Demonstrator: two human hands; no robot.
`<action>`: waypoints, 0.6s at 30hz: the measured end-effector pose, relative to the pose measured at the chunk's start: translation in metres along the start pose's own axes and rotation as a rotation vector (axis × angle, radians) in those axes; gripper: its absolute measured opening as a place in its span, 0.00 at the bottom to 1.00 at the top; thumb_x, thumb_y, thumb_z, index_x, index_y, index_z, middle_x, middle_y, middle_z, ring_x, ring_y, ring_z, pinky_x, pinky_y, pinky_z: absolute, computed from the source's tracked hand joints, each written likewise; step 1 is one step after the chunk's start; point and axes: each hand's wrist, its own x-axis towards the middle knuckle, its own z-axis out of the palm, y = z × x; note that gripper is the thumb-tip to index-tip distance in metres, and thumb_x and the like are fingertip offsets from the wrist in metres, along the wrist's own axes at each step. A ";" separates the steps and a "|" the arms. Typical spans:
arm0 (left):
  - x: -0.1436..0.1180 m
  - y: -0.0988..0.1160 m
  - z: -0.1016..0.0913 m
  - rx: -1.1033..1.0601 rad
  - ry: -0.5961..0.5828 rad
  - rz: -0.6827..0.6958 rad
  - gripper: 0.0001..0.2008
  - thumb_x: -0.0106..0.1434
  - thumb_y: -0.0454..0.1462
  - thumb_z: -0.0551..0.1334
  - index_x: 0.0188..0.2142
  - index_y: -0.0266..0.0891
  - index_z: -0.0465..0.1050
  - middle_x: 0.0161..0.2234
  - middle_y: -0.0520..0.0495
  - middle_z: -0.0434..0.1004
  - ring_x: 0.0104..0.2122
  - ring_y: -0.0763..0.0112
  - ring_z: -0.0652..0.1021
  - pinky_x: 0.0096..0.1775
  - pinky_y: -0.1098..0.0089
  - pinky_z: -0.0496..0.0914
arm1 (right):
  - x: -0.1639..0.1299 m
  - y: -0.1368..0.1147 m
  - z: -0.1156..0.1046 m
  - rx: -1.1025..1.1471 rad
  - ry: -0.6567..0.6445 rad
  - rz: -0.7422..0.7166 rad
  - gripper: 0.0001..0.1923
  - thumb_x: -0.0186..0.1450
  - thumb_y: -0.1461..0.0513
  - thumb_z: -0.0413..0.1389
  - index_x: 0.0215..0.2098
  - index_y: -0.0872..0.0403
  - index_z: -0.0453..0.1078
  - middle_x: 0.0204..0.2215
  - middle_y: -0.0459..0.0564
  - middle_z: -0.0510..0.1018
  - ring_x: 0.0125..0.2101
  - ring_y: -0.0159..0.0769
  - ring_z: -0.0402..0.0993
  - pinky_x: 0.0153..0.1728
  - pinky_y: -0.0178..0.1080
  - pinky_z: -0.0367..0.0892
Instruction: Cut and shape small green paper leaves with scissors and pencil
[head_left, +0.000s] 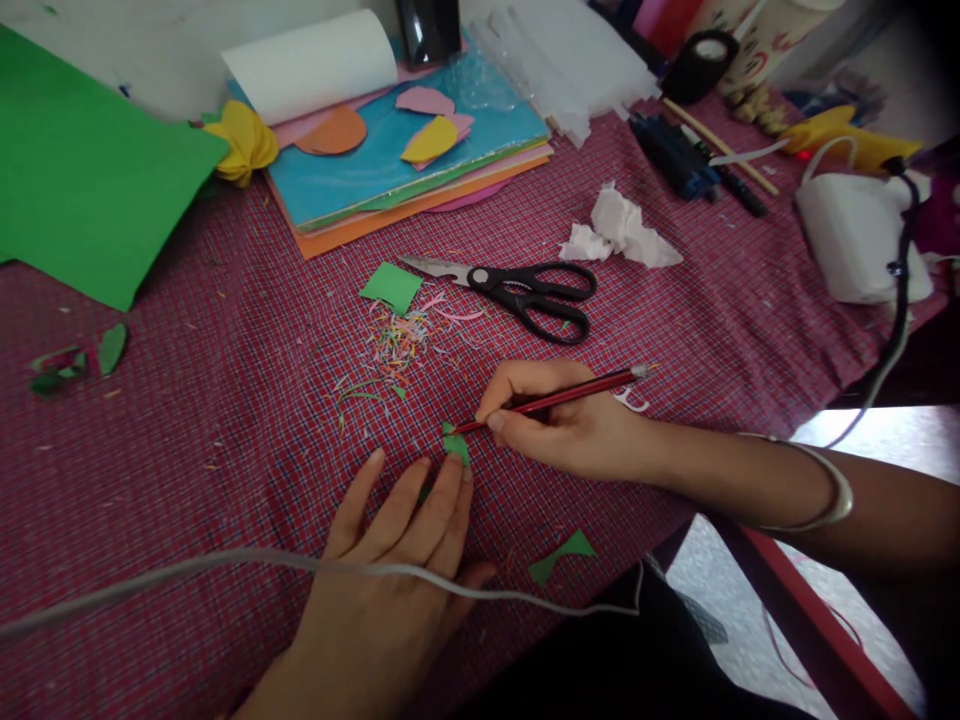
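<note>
My right hand (559, 420) grips a red pencil (570, 393), its tip touching a small green paper piece (455, 443) on the red checked tablecloth (225, 430). My left hand (401, 545) lies flat with fingers spread, fingertips pressing down on that green piece. A metal bangle (829, 490) circles my right wrist. Black-handled scissors (517, 287) lie closed just beyond my hands.
A green square scrap (391, 286) and thin paper trimmings (394, 345) lie near the scissors. Another green cutout (561, 557) sits at the table edge. Stacked coloured sheets (420, 160), a large green sheet (82, 180), crumpled tissue (622, 228) and a white cable (225, 565) surround the spot.
</note>
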 end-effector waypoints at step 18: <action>0.002 0.000 -0.002 0.035 -0.039 0.018 0.20 0.66 0.45 0.53 0.47 0.33 0.74 0.37 0.45 0.77 0.41 0.60 0.73 0.58 0.53 0.53 | -0.002 0.003 -0.003 0.085 -0.070 0.002 0.08 0.56 0.74 0.49 0.25 0.57 0.65 0.21 0.40 0.69 0.23 0.23 0.62 0.22 0.29 0.56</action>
